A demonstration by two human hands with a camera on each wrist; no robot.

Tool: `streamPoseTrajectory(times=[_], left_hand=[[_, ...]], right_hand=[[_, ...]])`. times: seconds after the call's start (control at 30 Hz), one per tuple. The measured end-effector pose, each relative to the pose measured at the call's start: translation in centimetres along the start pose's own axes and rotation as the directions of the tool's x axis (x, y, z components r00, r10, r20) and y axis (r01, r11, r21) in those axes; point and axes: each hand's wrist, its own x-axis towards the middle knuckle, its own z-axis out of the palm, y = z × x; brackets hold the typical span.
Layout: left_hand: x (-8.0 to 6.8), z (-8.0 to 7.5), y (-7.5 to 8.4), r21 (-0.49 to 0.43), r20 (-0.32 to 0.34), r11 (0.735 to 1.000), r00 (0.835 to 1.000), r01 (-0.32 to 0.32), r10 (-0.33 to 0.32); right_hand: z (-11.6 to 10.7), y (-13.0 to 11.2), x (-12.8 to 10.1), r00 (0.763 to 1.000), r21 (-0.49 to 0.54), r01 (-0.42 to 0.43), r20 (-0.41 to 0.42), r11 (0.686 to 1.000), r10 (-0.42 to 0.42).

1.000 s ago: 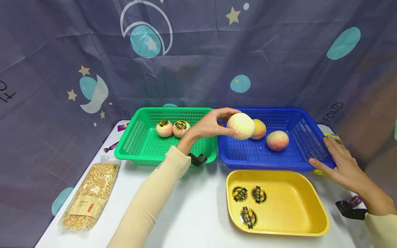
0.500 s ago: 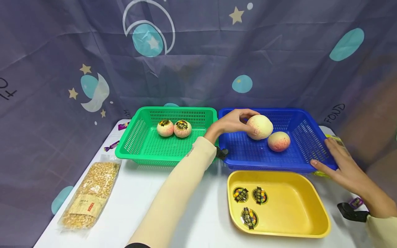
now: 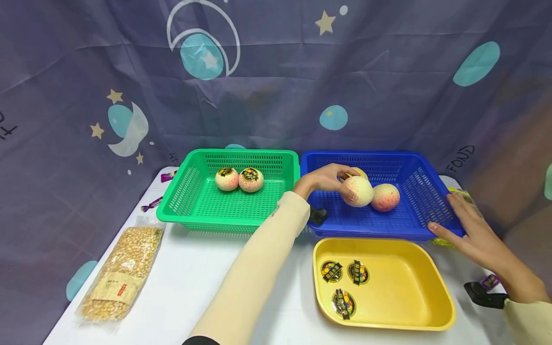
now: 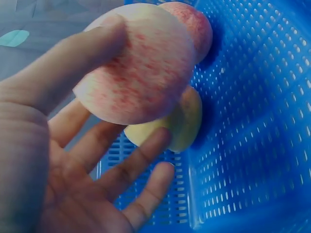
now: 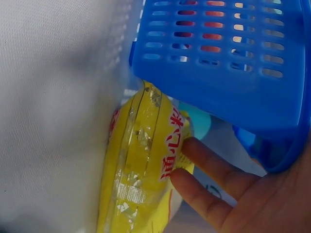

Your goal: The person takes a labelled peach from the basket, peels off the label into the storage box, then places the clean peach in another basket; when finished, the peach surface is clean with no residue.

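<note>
My left hand (image 3: pixel 328 181) holds a pale peach (image 3: pixel 360 193) between thumb and fingers, over the blue basket (image 3: pixel 371 230). In the left wrist view the thumb lies across this peach (image 4: pixel 150 73), and the lower fingers are spread away from it. Inside the basket, a pink-tinged peach (image 3: pixel 386 197) sits just right of the held one. Another, yellower peach (image 3: pixel 360 172) is partly hidden behind it. My right hand (image 3: pixel 478 237) rests at the basket's right rim with straight fingers. Two of its fingers touch or nearly touch a yellow bag (image 5: pixel 146 160) outside the basket.
Left of the blue basket stands a green basket (image 3: pixel 233 220) with two stickered peaches (image 3: pixel 251 181). In front is a yellow tray (image 3: pixel 396 282) bearing several round black stickers (image 3: pixel 344 304). A bag of corn kernels (image 3: pixel 122 270) and wrapped candies (image 3: pixel 152 204) lie at the left.
My left hand has carried the peach rightward over the blue basket, then slightly lower and nearer, beside the pink-tinged peach. The right hand has stayed at the rim.
</note>
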Motion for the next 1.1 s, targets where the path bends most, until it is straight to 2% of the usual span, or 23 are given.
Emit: streamPoseTrajectory(times=[0.23, 0.63, 0.87, 1.1], left_hand=[[0.2, 0.2, -0.4, 0.107, 0.088, 0.994, 0.996, 0.015, -0.024], [0.8, 0.5, -0.6, 0.218, 0.125, 0.974, 0.988, 0.059, -0.088], [0.9, 0.8, -1.0, 0.191, 0.130, 0.979, 0.986, 0.075, -0.101], [0.8, 0.3, 0.1, 0.184, 0.123, 0.978, 0.985, 0.095, -0.119]], right_hand=[[0.0, -0.1, -0.2, 1.000, 0.004, 0.014, -0.014, 1.000, -0.013], [-0.1, -0.2, -0.3, 1.000, 0.008, 0.012, -0.004, 1.000, -0.012], [0.1, -0.2, -0.2, 1.000, 0.006, 0.024, -0.012, 1.000, -0.024], [0.0, 0.1, -0.3, 1.000, 0.005, 0.023, -0.020, 1.000, -0.023]])
